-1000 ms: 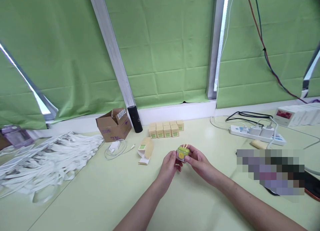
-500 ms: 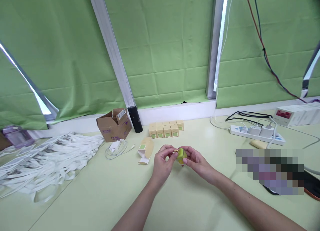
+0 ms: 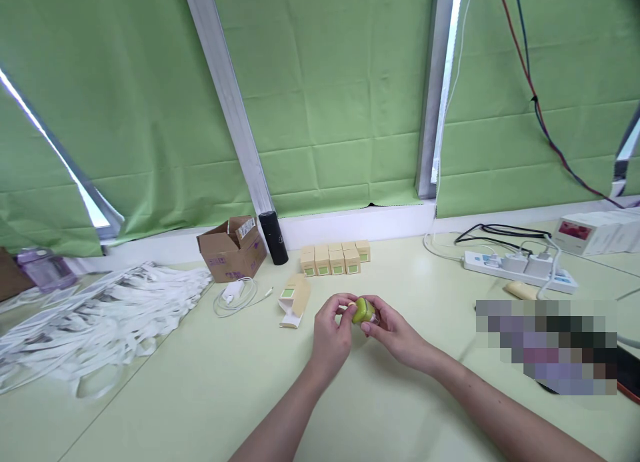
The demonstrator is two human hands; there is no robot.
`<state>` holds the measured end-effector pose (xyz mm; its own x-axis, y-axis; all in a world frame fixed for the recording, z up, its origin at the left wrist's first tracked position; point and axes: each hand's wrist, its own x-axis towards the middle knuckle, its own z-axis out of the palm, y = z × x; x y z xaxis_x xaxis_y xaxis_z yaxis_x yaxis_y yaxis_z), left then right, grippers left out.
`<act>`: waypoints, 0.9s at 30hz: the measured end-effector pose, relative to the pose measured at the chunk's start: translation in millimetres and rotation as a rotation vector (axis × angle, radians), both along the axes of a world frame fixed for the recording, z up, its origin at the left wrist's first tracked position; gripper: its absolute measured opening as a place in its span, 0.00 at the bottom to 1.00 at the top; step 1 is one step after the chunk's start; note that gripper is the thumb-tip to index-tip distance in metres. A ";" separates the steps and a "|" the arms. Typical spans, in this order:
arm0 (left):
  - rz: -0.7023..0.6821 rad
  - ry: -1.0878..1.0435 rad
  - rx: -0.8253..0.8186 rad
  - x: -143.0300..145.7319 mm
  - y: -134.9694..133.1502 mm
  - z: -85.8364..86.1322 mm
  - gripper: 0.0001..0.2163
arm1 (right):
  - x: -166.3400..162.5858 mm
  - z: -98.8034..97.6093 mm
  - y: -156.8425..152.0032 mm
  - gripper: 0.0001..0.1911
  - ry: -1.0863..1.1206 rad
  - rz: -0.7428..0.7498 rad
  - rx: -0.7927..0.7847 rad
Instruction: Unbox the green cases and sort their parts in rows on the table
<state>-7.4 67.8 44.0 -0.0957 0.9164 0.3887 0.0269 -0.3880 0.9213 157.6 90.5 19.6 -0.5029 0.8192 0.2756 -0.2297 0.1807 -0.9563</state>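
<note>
Both my hands meet over the pale green table (image 3: 210,395), pinching a small green and yellow object (image 3: 362,311) between their fingertips. My left hand (image 3: 331,333) grips its left side with curled fingers. My right hand (image 3: 395,329) holds its right side, thumb underneath. An opened beige carton with a green label (image 3: 293,300) lies on the table just left of my hands. A row of several small beige boxes with green labels (image 3: 335,259) stands behind them.
A torn cardboard box (image 3: 233,256), a black cylinder (image 3: 273,237) and a coiled white charger cable (image 3: 235,295) sit at the back left. A heap of white straps (image 3: 95,322) covers the left. A power strip with plugs (image 3: 520,267) and white boxes (image 3: 595,232) are at the right.
The small object has been turned in my fingers from facing up to lying sideways, and my left hand has closed further round it. The view has shifted slightly.
</note>
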 end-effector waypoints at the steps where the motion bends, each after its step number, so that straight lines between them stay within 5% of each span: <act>1: 0.002 0.006 -0.007 -0.3 0.3 -1.4 0.05 | 0.5 -0.9 0.4 0.21 -0.010 -0.001 0.006; 7: 0.084 -0.108 0.026 -7.1 11.2 -5.0 0.12 | 5.6 -6.4 7.2 0.22 -0.037 -0.049 0.021; 13: 0.177 -0.310 -0.050 -16.3 24.3 -4.5 0.19 | 14.6 9.9 5.1 0.23 -0.028 -0.067 0.005; 23: 0.142 -0.498 -0.169 -19.9 28.9 -14.2 0.20 | 22.3 22.2 0.7 0.25 0.027 -0.088 0.017; 27: 0.098 -0.572 -0.234 -20.6 29.8 -17.0 0.18 | 24.6 29.4 2.3 0.24 0.190 -0.029 -0.108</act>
<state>-28.0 97.6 27.0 -0.3169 0.9476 0.0411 -0.4708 -0.1948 0.8604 182.2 92.9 49.1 -0.4257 0.8627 0.2729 -0.4040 0.0887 -0.9105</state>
